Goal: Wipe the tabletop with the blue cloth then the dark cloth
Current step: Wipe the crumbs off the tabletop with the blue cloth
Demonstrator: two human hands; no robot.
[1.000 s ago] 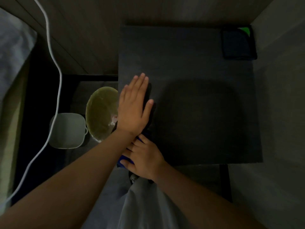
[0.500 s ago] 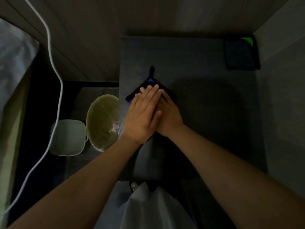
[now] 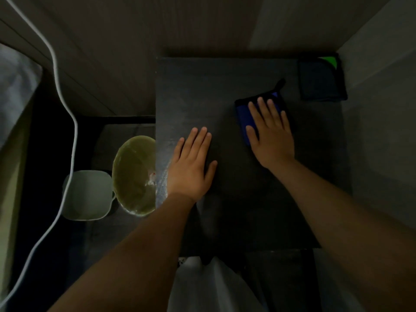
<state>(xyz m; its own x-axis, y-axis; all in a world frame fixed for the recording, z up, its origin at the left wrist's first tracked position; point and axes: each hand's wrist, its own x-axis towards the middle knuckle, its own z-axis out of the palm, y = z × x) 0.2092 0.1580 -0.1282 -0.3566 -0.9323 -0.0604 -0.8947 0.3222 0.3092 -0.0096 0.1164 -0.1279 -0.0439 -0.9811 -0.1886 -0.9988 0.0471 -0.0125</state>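
So the blue cloth [image 3: 245, 119] is lying folded on the far right part of the table [image 3: 202, 91], and I'm pressing it down with my right hand [image 3: 271, 136], palm flat and fingers spread out straight. I'm not really gripping it, just pinning it under my palm. It's got a black edging and a little loop sticking out at the far corner.

Going by how it's flattening under my hand, I'm guessing it's a soft, light microfibre kind of thing, so there's no weight to worry about. The catch is that it'll probably bunch up or slide out from under me if I'm only pushing with my fingertips. Flat palm over the middle of the fold looks like the way to drive it, with steady downward pressure. For picking it up, pinching an edge or that loop should do fine.

My left hand [image 3: 191, 167] is lying open and flat on the bare table near the left edge, holding nothing, just bracing me.

The dark cloth [image 3: 319, 84] is sitting folded in the far right corner, just beyond the blue one, with a green tag showing. It looks like the same sort of floppy stuff.

Off the left edge, down on the floor, there's a lined bin [image 3: 135, 176] and a pale tub [image 3: 87, 194].
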